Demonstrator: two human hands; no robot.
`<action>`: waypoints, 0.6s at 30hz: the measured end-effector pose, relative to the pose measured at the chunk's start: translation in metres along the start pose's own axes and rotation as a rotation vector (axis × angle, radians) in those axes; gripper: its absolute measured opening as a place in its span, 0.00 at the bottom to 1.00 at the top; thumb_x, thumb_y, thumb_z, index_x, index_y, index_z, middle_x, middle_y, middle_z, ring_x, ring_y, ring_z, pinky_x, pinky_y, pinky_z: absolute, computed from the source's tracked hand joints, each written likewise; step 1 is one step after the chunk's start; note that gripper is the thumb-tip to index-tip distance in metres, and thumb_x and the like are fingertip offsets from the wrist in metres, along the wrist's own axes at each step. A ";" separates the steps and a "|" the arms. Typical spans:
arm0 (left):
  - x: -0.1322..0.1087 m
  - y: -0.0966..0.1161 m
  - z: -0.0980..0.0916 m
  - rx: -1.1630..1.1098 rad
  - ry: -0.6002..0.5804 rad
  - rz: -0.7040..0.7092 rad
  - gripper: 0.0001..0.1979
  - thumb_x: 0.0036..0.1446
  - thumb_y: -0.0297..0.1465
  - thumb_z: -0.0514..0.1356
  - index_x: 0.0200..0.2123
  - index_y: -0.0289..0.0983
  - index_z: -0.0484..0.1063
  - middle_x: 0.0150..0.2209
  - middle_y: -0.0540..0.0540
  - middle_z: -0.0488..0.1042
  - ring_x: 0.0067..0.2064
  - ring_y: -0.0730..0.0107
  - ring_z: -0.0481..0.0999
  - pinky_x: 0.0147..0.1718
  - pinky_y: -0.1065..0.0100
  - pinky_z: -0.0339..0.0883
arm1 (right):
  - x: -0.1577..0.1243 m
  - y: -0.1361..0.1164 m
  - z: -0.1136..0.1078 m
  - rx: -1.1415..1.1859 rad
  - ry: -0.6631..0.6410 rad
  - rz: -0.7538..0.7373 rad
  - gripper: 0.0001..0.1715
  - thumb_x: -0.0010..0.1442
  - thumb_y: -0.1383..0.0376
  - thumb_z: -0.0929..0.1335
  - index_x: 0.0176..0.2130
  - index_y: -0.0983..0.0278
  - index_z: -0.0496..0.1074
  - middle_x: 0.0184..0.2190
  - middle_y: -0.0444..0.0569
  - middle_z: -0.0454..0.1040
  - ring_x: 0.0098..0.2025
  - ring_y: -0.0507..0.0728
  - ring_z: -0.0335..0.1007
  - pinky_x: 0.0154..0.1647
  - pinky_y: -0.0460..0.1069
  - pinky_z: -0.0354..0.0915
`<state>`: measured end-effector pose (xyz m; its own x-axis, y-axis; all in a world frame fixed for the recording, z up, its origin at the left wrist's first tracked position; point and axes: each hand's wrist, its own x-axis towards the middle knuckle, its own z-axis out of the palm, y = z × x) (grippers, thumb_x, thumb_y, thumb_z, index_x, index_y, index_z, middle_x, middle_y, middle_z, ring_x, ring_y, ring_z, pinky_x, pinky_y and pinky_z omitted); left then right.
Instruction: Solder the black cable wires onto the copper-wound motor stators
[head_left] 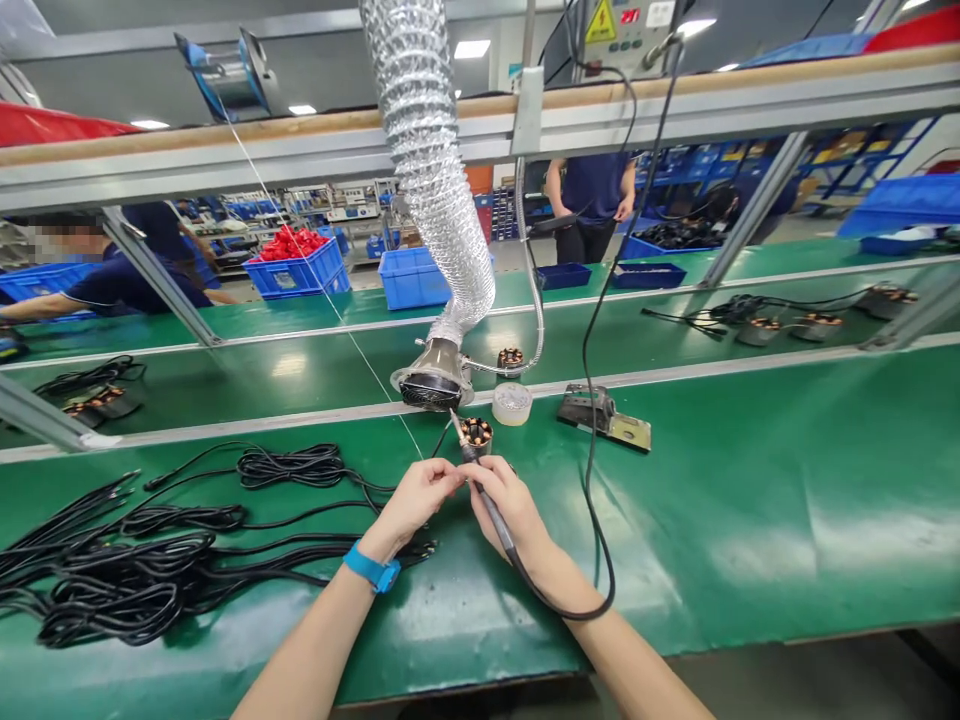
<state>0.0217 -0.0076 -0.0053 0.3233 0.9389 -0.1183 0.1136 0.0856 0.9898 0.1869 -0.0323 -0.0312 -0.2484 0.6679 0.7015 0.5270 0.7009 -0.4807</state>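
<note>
While the right hand [504, 505] grips a soldering iron [480, 485] pen-fashion, tip at the copper-wound stator [476, 432] on the green mat [750, 480], left hand [416, 498] beside it pinching thin solder wire [330, 300], fume nozzle [435, 378] just behind, black cables [150, 560] well left.

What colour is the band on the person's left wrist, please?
Blue wristband, seen best in the head view.

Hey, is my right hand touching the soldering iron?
Touching. The head view shows the right hand gripping the soldering iron like a pen, with its cord running back over the wrist.
</note>
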 end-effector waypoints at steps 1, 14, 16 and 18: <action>0.000 0.000 0.001 0.005 0.015 0.001 0.21 0.51 0.47 0.64 0.26 0.34 0.67 0.20 0.56 0.59 0.20 0.81 0.50 0.21 0.73 0.43 | 0.000 0.000 0.000 -0.005 0.020 0.008 0.23 0.62 0.76 0.60 0.53 0.58 0.68 0.42 0.51 0.68 0.42 0.55 0.69 0.44 0.49 0.69; -0.002 0.003 -0.002 0.078 0.029 -0.076 0.16 0.51 0.42 0.62 0.25 0.34 0.70 0.20 0.54 0.62 0.20 0.80 0.52 0.21 0.72 0.44 | -0.038 -0.022 -0.036 -0.056 0.387 0.057 0.09 0.59 0.73 0.65 0.37 0.61 0.72 0.26 0.44 0.76 0.26 0.53 0.73 0.30 0.49 0.69; -0.002 0.003 -0.002 0.093 0.025 -0.075 0.16 0.51 0.42 0.62 0.25 0.34 0.70 0.20 0.54 0.62 0.20 0.80 0.52 0.21 0.72 0.44 | -0.041 -0.023 -0.038 -0.028 0.385 0.044 0.09 0.59 0.73 0.64 0.34 0.61 0.72 0.24 0.44 0.75 0.24 0.53 0.72 0.29 0.49 0.68; -0.002 0.003 -0.002 0.108 0.026 -0.068 0.16 0.52 0.42 0.61 0.25 0.33 0.70 0.20 0.54 0.62 0.21 0.80 0.53 0.22 0.72 0.45 | -0.041 -0.024 -0.038 0.011 0.364 0.007 0.09 0.58 0.72 0.64 0.34 0.62 0.72 0.23 0.43 0.73 0.23 0.53 0.69 0.27 0.49 0.67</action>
<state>0.0192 -0.0086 -0.0015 0.2867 0.9407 -0.1811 0.2351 0.1141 0.9652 0.2153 -0.0858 -0.0291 0.0622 0.5412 0.8386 0.5188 0.7002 -0.4904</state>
